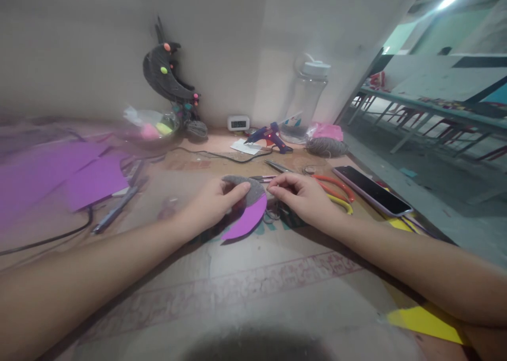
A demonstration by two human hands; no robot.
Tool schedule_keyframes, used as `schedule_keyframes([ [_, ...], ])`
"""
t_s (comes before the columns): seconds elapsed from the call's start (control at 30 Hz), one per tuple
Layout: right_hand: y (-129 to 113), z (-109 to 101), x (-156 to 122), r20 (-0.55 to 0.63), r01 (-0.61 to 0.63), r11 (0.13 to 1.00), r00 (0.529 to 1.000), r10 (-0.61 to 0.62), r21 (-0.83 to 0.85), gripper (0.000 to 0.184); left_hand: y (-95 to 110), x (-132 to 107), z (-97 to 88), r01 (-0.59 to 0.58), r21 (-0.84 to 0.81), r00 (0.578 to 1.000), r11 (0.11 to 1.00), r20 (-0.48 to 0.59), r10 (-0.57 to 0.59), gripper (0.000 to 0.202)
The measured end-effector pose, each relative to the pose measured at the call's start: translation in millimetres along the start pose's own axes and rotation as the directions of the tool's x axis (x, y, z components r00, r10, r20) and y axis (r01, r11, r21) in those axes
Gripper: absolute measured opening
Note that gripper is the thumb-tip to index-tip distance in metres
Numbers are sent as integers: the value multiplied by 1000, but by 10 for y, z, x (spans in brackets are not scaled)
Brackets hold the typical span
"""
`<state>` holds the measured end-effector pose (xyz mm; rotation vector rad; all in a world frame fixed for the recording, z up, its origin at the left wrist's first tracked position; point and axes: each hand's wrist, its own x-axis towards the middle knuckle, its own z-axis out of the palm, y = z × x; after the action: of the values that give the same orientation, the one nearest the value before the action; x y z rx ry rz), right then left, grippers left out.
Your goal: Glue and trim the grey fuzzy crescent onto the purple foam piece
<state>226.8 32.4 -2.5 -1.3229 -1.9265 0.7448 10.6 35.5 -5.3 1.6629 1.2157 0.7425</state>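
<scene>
My left hand (232, 194) is closed on a crescent cut from purple paper (247, 221), its thumb pressed on top. Grey yarn (255, 189) covers the crescent's upper part, while the lower tip is bare purple. Just right of the crescent's edge, my right hand (295, 192) makes a pinch with thumb and forefinger; whatever is between them is too small to make out. Under and behind the right hand lie scissors (272, 213) and pliers with orange and yellow handles (335, 189).
A glue gun (269, 136) rests on white paper by a small clock (238, 123). Purple sheets (95, 178) and a pen (115, 210) lie left. A phone (372, 190), grey yarn ball (327, 147) and clear bottle (307, 96) are right. A dark crescent ornament (162, 75) hangs on the wall.
</scene>
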Motion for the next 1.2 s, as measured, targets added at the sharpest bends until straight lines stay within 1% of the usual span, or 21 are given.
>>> schedule_keyframes([
  [0.13,-5,-5,-8,-7,0,1000,1000,0,-15,22,3,1,4,-28,12,1000,1000,14,28,43],
  [0.33,-8,-7,-19,-23,12,1000,1000,-12,-17,20,0,-13,2,-14,2,999,1000,42,14,38],
  [0.53,-15,-18,-8,-33,53,999,998,-53,3,20,3,0,10,-21,-20,1000,1000,18,22,41],
  [0.6,-21,-48,-4,-34,110,994,993,-111,-27,22,-11,19,13,-54,-49,998,997,-14,53,38],
  [0.7,-11,-90,2,-25,249,964,967,-252,-87,31,-33,43,14,-98,-82,993,992,-66,93,34],
  [0.77,11,-97,9,-39,290,951,955,-296,-103,31,-43,49,13,-107,-94,992,990,-72,101,34],
  [0.87,41,-67,19,-43,267,958,961,-272,-103,25,-48,46,11,-134,-109,990,985,-61,128,33],
  [0.97,36,-16,9,13,280,956,960,-280,-91,19,-54,43,10,-159,-122,986,980,-63,152,31],
  [1.03,13,10,-7,56,304,948,952,-300,-89,18,-61,44,8,-148,-133,988,980,-68,140,30],
  [1.1,-11,22,-19,85,302,950,952,-295,-84,19,-67,46,7,-125,-142,991,982,-60,117,31],
  [1.2,-28,20,-12,76,226,972,972,-221,-66,21,-61,42,6,-79,-137,997,987,-24,77,33],
])
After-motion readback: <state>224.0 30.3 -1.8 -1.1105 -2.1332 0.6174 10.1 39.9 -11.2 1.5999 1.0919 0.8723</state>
